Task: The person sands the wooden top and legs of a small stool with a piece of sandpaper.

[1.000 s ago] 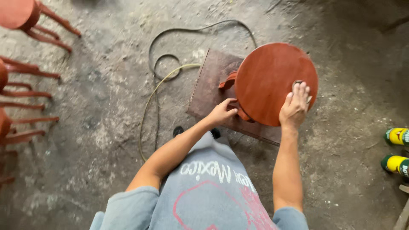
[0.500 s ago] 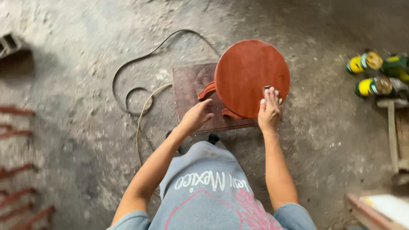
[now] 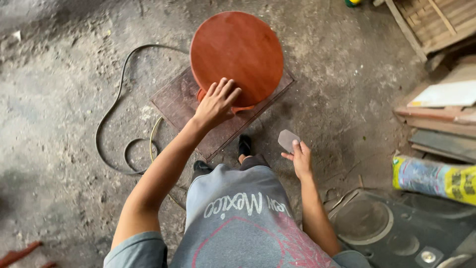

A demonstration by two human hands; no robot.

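A round red-brown wooden stool (image 3: 237, 54) stands on a dark square board (image 3: 178, 101) on the concrete floor in front of me. My left hand (image 3: 216, 102) lies flat with spread fingers on the near edge of the stool's seat. My right hand (image 3: 299, 158) is off the stool, down at the right of my body, and pinches a small grey sanding pad (image 3: 287, 139) between thumb and fingers. The stool's legs are hidden under the seat.
A black hose and a yellow cable (image 3: 119, 99) loop on the floor at the left. Stacked wooden boards and a pallet (image 3: 436, 30) lie at the right, with a printed roll (image 3: 431, 178) and a black appliance top (image 3: 396, 228) near my right side.
My right hand lifted off the stool seat and drew back to my side with the grey pad. My left hand moved from the stool's underside onto the seat edge. The view swung right.
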